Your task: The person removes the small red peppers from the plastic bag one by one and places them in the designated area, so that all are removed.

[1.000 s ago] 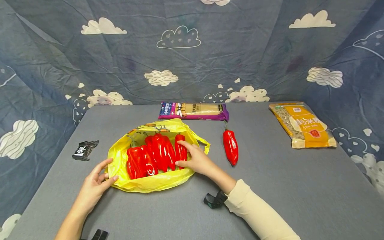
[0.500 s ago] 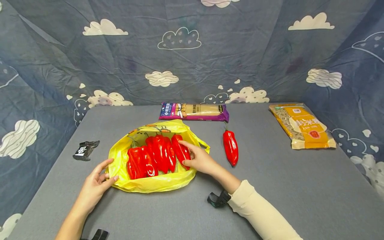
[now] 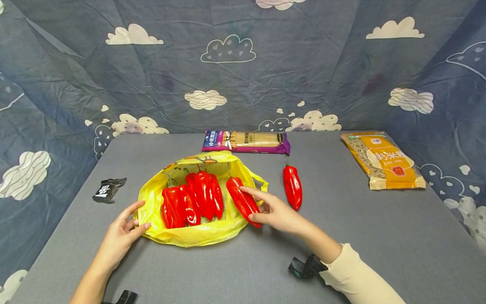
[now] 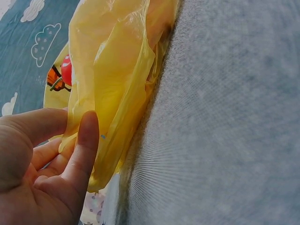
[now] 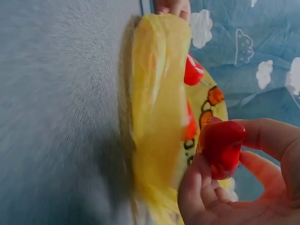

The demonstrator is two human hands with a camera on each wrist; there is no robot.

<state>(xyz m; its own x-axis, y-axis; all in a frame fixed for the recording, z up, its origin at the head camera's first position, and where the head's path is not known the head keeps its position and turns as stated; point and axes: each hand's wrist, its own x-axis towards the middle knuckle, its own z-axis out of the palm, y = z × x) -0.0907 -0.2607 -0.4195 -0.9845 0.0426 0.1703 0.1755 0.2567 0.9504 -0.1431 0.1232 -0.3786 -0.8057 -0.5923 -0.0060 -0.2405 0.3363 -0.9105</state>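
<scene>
A yellow plastic bag [image 3: 212,233] lies with its mouth spread on the grey table. Inside it are several glossy red peppers [image 3: 205,196] with green stems. My left hand [image 3: 118,236] pinches the bag's left edge; in the left wrist view the thumb presses the thin plastic against the fingers. Between the thumb and fingers of my right hand [image 3: 277,214] is another red pepper [image 3: 243,200], slanting over the bag's right rim, its lower tip past the front edge. The right wrist view shows this red pepper [image 5: 222,147] end-on, beside the bag.
One loose red pepper [image 3: 292,188] lies right of the bag. Behind stands a purple noodle packet [image 3: 247,142]; an orange noodle packet [image 3: 385,160] lies at the far right. A small black packet [image 3: 109,190] is at the left. Cloud-patterned cloth hangs around the table.
My right hand has drawn one pepper away from the others in the bag, rightward and toward the front, over the rim. The left hand stays on the bag's edge.
</scene>
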